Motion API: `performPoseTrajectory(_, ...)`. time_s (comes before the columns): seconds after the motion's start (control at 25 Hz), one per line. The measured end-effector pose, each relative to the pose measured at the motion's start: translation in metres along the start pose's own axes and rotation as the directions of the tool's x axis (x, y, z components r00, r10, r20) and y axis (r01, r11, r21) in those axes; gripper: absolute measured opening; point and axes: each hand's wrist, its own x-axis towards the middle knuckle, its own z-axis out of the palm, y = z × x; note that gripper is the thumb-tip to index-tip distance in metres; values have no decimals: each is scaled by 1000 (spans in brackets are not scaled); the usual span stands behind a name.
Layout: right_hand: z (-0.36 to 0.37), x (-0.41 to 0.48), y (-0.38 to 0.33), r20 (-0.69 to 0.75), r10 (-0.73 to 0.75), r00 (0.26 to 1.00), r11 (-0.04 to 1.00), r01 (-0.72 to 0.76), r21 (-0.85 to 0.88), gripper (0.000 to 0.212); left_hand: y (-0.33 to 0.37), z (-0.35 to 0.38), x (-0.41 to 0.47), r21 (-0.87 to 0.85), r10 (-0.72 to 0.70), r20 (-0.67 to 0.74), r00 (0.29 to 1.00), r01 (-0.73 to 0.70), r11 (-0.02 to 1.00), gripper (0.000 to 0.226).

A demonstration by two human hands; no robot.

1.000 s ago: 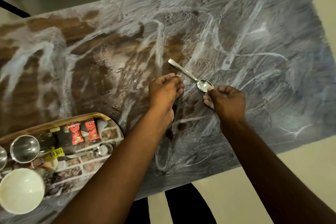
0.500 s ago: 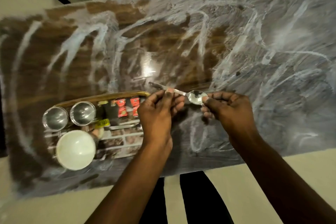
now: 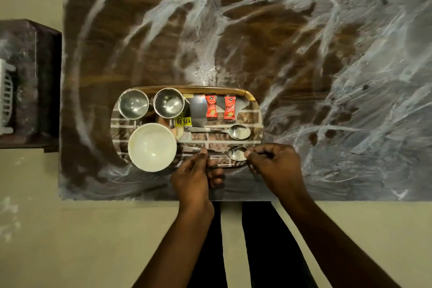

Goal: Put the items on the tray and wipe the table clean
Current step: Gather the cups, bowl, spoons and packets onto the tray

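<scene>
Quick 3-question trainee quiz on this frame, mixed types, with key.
1. True or false: the held spoon is above the tray.
2. How many red sachets lie on the tray? A) one B) two C) four
3. Fill in: the left hand pinches the held spoon's handle; the right hand pinches its ____.
Key: 1 true; 2 B; 3 bowl.

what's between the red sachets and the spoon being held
Another steel spoon, lying flat on the tray, sits between the red sachets and the held spoon; the head view shows it.
</scene>
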Motion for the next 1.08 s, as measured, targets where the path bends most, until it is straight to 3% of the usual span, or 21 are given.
performPoseTrajectory(0.4, 10, 0, -1, -89, -90, 992, 994, 85, -66, 7, -7, 0, 20, 51, -9, -14, 1000, 10, 999, 7)
performPoseTrajectory(0.88, 4, 5, 1, -56, -138, 989, 990, 138, -18, 14, -5, 1, 16, 69, 9, -33, 999, -7, 998, 16)
performPoseTrajectory(1.0, -2, 3, -1, -71, -151, 986, 988, 153, 21, 11, -4, -14, 4, 95, 78, -14, 997, -76, 993, 14)
performPoseTrajectory(1.08, -9, 4, -1, -110, -159, 981, 987, 162, 20, 9, -3, -38, -4, 138, 206, -15, 978, -202, 970, 17)
